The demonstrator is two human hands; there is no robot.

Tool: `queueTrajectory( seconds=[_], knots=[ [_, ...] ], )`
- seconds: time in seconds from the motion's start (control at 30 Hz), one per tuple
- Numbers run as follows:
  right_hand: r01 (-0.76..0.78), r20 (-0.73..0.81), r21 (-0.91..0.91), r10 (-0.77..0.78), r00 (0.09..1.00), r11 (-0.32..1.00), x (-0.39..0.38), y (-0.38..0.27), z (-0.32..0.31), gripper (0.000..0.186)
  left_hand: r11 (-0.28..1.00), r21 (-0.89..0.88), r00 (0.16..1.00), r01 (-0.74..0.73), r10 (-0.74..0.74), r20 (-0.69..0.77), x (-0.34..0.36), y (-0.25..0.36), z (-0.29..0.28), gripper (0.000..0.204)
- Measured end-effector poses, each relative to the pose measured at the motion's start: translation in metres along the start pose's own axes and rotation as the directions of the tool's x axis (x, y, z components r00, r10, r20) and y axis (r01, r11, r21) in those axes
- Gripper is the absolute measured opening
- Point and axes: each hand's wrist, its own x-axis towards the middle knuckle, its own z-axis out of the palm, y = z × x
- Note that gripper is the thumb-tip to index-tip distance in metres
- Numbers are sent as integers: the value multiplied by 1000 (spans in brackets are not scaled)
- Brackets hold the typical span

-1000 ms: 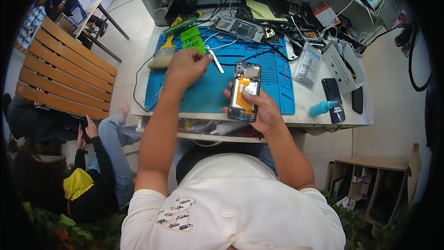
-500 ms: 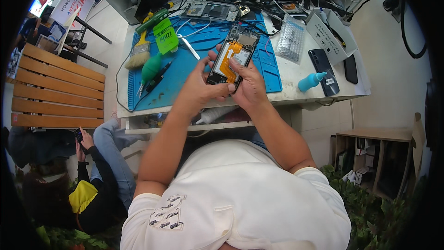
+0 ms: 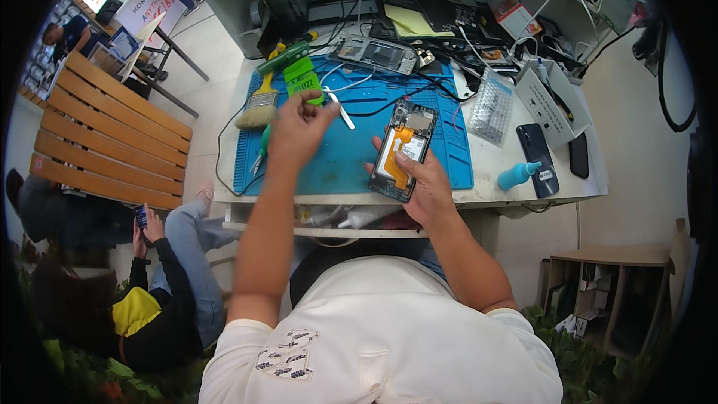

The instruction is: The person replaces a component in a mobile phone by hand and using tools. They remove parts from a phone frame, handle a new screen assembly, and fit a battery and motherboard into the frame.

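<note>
My right hand point(image 3: 430, 183) grips an opened phone point(image 3: 404, 150) above the front part of the blue mat point(image 3: 351, 161). Its thumb lies across the phone's inside, where an orange ribbon cable, a pale battery and a circuit board show. My left hand point(image 3: 299, 135) is apart from the phone, fingers loosely bent, with nothing visible in them. It hovers over the green air blower point(image 3: 265, 137) and hides most of it. Close to its fingertips are silver tweezers point(image 3: 342, 112) and a bright green card point(image 3: 303, 79). A wide brush point(image 3: 259, 109) lies just left of it.
Another phone frame point(image 3: 376, 54) and cables lie behind the mat. To the right are bubble wrap point(image 3: 492, 109), a white box point(image 3: 550, 109), a dark phone point(image 3: 537, 157) and a blue bottle point(image 3: 517, 174). A drawer point(image 3: 321, 233) stands partly pulled out. A seated person point(image 3: 149, 299) is at left.
My left hand has let go of the phone and moved left and up over the air blower. The right hand alone keeps the phone. The whole view has shifted slightly.
</note>
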Motion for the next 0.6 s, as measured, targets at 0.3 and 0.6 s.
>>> queueTrajectory(
  seconds=[0.3,0.6],
  knots=[
    [-89,103,-14,90,991,996,-3,0,-6,54,767,640,984,-50,147,-99,61,-19,16,46],
    [-163,131,1,162,978,987,-2,-9,-5,55,984,107,972,140,-157,174,30,-20,-38,35]
  ],
)
